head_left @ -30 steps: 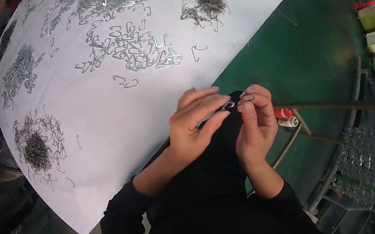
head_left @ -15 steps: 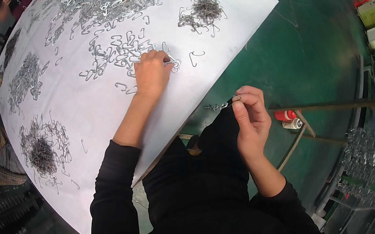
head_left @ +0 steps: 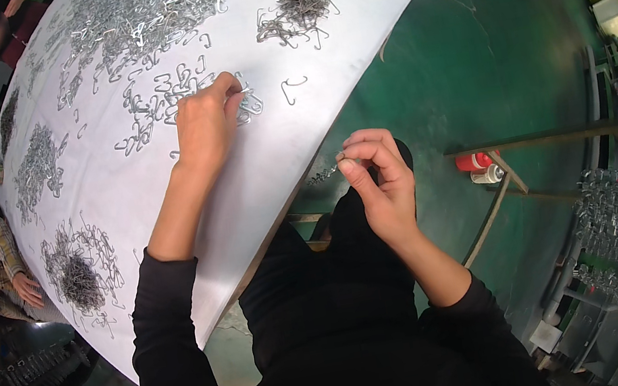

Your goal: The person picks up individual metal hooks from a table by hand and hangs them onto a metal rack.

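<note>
No lettering, numbers or signs can be read.

One fisheye view, down from the head

Worn as the left of a pair, it looks steeply down; the torso [head_left: 332, 377] sits nearest, at 6 o'clock; the left hand [head_left: 206, 122] lies toward 10, the right hand [head_left: 385, 184] near 3; the bench [head_left: 121, 193] sweeps from 8 to 1, curving with the lens.

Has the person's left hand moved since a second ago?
Yes. Judged against the white tabletop, the left hand has moved forward and leftward, from beside the right hand to the cluster of silvery metal hooks.
</note>
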Demonstrator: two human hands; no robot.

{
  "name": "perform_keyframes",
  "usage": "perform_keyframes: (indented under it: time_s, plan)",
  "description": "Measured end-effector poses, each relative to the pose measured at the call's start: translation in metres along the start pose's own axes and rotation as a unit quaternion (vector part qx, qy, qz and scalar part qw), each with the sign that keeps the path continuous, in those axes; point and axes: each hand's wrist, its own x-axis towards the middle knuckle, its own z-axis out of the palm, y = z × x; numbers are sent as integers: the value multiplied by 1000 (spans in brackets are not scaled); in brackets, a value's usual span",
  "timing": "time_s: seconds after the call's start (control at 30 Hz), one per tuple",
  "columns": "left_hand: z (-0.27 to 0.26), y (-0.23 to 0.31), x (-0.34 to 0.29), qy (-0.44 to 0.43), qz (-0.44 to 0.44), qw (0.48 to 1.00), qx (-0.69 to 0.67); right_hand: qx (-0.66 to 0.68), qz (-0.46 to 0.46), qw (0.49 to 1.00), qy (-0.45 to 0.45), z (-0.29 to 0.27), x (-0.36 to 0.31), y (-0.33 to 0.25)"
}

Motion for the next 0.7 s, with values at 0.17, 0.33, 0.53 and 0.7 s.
perform_keyframes:
  time_s: [0.17, 0.33, 0.53, 0.7]
  plan:
    - [-29, 44, -11, -100, 12, 977, -186, -22, -18, 999, -24, 1, 4, -7]
    - [-49, 77, -21, -148, 62, 958, -237, -47, -34, 998, -30, 1, 7, -6]
    - [-56, 97, -31, -129, 124, 960, -216, -75, -71, 995, -17, 2, 8, 1]
    - [-45, 97, -40, -80, 143, 965, -206, -114, -96, 988, -31, -1, 7, 10]
